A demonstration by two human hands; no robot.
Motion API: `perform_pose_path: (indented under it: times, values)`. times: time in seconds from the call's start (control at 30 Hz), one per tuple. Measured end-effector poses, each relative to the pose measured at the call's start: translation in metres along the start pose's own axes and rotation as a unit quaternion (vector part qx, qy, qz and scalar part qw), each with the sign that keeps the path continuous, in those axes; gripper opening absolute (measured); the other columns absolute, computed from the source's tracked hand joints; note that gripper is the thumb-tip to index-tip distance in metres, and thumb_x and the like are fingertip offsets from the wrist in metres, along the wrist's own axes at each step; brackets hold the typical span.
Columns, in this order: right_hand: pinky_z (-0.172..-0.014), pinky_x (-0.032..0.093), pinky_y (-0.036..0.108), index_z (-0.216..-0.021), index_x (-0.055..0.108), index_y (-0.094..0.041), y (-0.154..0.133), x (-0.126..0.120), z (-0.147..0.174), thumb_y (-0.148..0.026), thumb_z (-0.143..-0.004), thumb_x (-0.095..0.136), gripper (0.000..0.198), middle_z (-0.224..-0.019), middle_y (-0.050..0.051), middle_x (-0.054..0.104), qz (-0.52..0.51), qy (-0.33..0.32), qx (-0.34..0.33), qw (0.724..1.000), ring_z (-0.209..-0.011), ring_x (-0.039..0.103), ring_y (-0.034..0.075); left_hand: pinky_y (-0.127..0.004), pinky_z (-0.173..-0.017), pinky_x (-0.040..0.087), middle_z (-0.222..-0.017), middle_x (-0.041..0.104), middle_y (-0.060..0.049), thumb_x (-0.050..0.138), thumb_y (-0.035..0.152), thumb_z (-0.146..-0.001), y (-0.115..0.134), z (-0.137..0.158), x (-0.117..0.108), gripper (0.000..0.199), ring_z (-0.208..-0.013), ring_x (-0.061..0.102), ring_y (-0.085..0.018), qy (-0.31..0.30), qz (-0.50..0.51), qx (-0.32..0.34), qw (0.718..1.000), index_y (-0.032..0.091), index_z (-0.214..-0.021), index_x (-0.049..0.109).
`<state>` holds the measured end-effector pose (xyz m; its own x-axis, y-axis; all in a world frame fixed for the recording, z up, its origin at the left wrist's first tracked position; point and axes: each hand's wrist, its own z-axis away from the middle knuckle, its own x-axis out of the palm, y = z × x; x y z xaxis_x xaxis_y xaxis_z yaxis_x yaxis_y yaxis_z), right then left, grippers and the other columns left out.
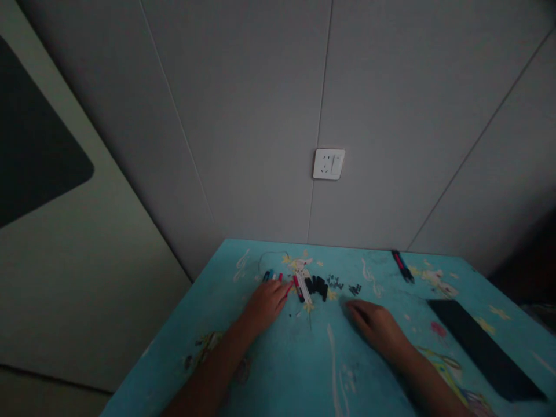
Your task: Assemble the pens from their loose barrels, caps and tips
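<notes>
My left hand (266, 300) rests on the table among the markers, and its fingertips are closed on a thin pink pen (288, 289). Just beyond its knuckles lie several markers (273, 276), partly covered by the fingers. To its right are a pink-and-black marker (298, 289) and white pen barrels (306, 287) lying side by side. Beside these is a cluster of black caps (319, 285). Small dark pieces (334, 282) lie in a loose group farther right. My right hand (373, 322) is near a second small pile (355, 289), its fingers curled together; anything inside them is hidden.
A turquoise patterned cover spreads over the table (295, 359), which meets a grey wall with a socket (329, 164). Dark pens (403, 266) lie at the back right. A long black flat piece (484, 347) lies to the right. A pale panel (87, 260) stands left.
</notes>
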<state>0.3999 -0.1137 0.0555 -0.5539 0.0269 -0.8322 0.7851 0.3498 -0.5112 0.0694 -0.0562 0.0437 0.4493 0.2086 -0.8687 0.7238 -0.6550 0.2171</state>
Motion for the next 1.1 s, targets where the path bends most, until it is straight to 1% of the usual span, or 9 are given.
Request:
perform_pose_path:
  times: [0.1,0.27,0.33,0.5,0.63,0.73,0.93,1.03,1.1]
  values:
    - [-0.082,0.051,0.029,-0.107,0.068,-0.024,-0.035,0.008,-0.001,-0.028,-0.098,0.04,0.03,-0.097,0.006,0.071,0.029,-0.031,-0.046,0.998,-0.087,0.068,0.019,-0.041,-0.089,0.048,-0.105,0.063,-0.009,0.05,0.024,-0.093,0.006,0.001,0.005,0.036,-0.1,0.058,-0.024,-0.013,-0.002,-0.019,1.0,0.023,-0.129,0.055]
    - [-0.078,0.051,0.025,-0.113,0.065,-0.025,-0.091,0.04,-0.024,-0.019,-0.096,0.047,0.025,-0.096,0.005,0.067,0.093,-0.048,-0.131,0.986,-0.082,0.066,0.016,-0.043,-0.087,0.047,-0.101,0.064,-0.01,0.05,0.023,-0.092,0.014,0.002,0.007,0.028,-0.097,0.058,-0.026,0.016,-0.018,-0.063,0.998,0.022,-0.116,0.062]
    - [-0.076,0.052,0.026,-0.112,0.065,-0.023,-0.101,0.055,-0.033,-0.017,-0.095,0.05,0.024,-0.1,0.007,0.066,0.136,-0.033,-0.126,0.982,-0.079,0.066,0.017,-0.044,-0.084,0.047,-0.098,0.064,-0.011,0.05,0.022,-0.091,0.017,0.002,0.009,0.025,-0.095,0.057,-0.027,0.022,-0.038,-0.087,0.995,0.021,-0.111,0.064]
    - [-0.077,0.052,0.026,-0.106,0.066,-0.022,-0.1,0.08,-0.036,-0.016,-0.094,0.052,0.02,-0.107,0.007,0.065,0.159,-0.015,-0.078,0.984,-0.081,0.066,0.017,-0.042,-0.081,0.047,-0.095,0.064,-0.01,0.051,0.02,-0.09,0.018,0.003,0.015,0.02,-0.093,0.058,-0.027,0.027,-0.021,-0.101,0.994,0.021,-0.101,0.067]
    - [-0.082,0.051,0.025,-0.098,0.069,-0.022,-0.095,0.085,-0.031,-0.017,-0.094,0.054,0.017,-0.101,0.005,0.066,0.138,-0.005,-0.061,0.989,-0.085,0.065,0.016,-0.042,-0.082,0.048,-0.096,0.064,-0.01,0.051,0.019,-0.09,0.016,0.004,0.017,0.026,-0.092,0.059,-0.026,0.043,0.024,-0.116,0.992,0.021,-0.113,0.064]
    - [-0.082,0.05,0.026,-0.095,0.07,-0.021,-0.098,0.085,-0.032,-0.021,-0.094,0.054,0.016,-0.096,0.006,0.067,0.133,0.001,-0.053,0.99,-0.084,0.064,0.017,-0.04,-0.079,0.049,-0.094,0.063,-0.009,0.048,0.02,-0.092,0.017,0.002,0.015,0.025,-0.087,0.059,-0.024,0.08,0.042,-0.144,0.985,0.021,-0.112,0.063]
    - [-0.083,0.049,0.027,-0.09,0.067,-0.019,-0.099,0.078,-0.028,-0.023,-0.096,0.052,0.017,-0.09,0.005,0.067,0.06,0.0,-0.067,0.996,-0.085,0.063,0.017,-0.037,-0.083,0.051,-0.096,0.059,-0.008,0.041,0.021,-0.096,0.014,-0.002,0.006,0.018,-0.091,0.059,-0.022,0.152,0.116,-0.161,0.968,0.02,-0.1,0.059]
    - [-0.082,0.048,0.026,-0.091,0.066,-0.02,-0.091,0.065,-0.022,-0.024,-0.097,0.05,0.018,-0.09,0.004,0.067,0.003,0.002,-0.052,0.999,-0.085,0.063,0.017,-0.038,-0.089,0.05,-0.105,0.061,-0.009,0.037,0.019,-0.098,0.01,-0.001,0.008,0.022,-0.101,0.059,-0.022,0.138,0.149,-0.154,0.967,0.02,-0.108,0.056]
    - [-0.082,0.048,0.027,-0.093,0.067,-0.021,-0.086,0.056,-0.02,-0.025,-0.097,0.049,0.018,-0.089,0.004,0.067,-0.009,0.014,-0.03,0.999,-0.085,0.064,0.017,-0.041,-0.094,0.049,-0.112,0.062,-0.009,0.036,0.018,-0.098,0.01,-0.001,0.012,0.024,-0.108,0.059,-0.022,0.101,0.156,-0.123,0.975,0.021,-0.114,0.054]
